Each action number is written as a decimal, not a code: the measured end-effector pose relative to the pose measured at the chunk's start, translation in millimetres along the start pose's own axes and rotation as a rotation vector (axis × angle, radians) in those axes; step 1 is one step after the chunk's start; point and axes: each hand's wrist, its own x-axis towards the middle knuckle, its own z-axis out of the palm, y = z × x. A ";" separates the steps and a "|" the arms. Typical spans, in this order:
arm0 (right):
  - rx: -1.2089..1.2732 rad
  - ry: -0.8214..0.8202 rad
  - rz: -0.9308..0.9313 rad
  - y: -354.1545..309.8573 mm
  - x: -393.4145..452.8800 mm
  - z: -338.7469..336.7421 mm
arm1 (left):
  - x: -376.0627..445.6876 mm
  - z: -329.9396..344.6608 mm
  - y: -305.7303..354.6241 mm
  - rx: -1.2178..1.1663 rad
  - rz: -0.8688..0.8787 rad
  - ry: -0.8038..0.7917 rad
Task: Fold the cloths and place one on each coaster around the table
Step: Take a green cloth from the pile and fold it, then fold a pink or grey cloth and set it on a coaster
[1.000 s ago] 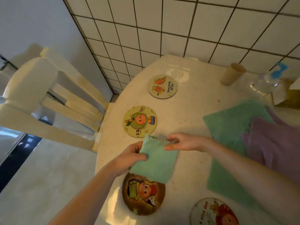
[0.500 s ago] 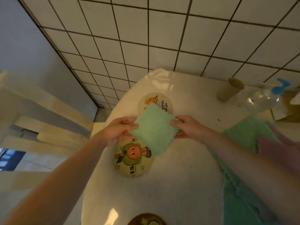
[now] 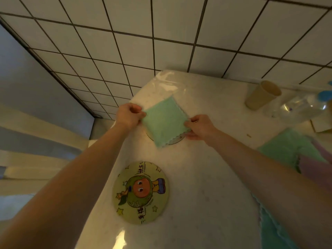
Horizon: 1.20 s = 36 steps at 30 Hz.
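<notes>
A folded green cloth (image 3: 165, 120) lies over the far coaster (image 3: 175, 141), of which only a thin rim shows at the cloth's near edge. My left hand (image 3: 129, 115) pinches the cloth's left corner. My right hand (image 3: 199, 127) pinches its right side. Nearer to me lies a bare round coaster with a green cartoon fruit (image 3: 140, 192). Unfolded green cloths (image 3: 285, 150) and a purple cloth (image 3: 316, 166) are heaped at the right, partly under my right forearm.
The pale round table (image 3: 206, 186) meets a tiled wall (image 3: 161, 42) at the back. A paper cup (image 3: 261, 95) and a clear plastic bottle with a blue cap (image 3: 303, 108) stand at the back right. A pale chair (image 3: 27, 141) is on the left.
Both hands carried the folded green cloth away from me, past the green-fruit coaster, and set it down over the far coaster. The view tilted up toward the wall.
</notes>
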 end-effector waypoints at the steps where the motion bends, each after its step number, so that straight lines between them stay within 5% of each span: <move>1: -0.017 0.022 -0.008 1.0 2.5 1.2 | 1.4 1.7 -1.0 0.046 0.018 0.017; 12: -0.249 0.170 -0.158 24.4 -33.4 -23.9 | -42.7 -1.8 2.2 0.431 0.260 0.098; 19: -0.312 0.152 -0.250 87.6 -110.0 -80.0 | -143.5 29.0 4.6 0.468 0.339 -0.029; 29: -0.683 0.224 -0.551 216.2 -205.1 -210.8 | -315.9 155.9 -15.3 0.546 0.440 -0.266; 36: -0.807 0.213 -0.469 301.8 -239.4 -297.1 | -406.0 249.7 -14.8 0.714 0.650 -0.488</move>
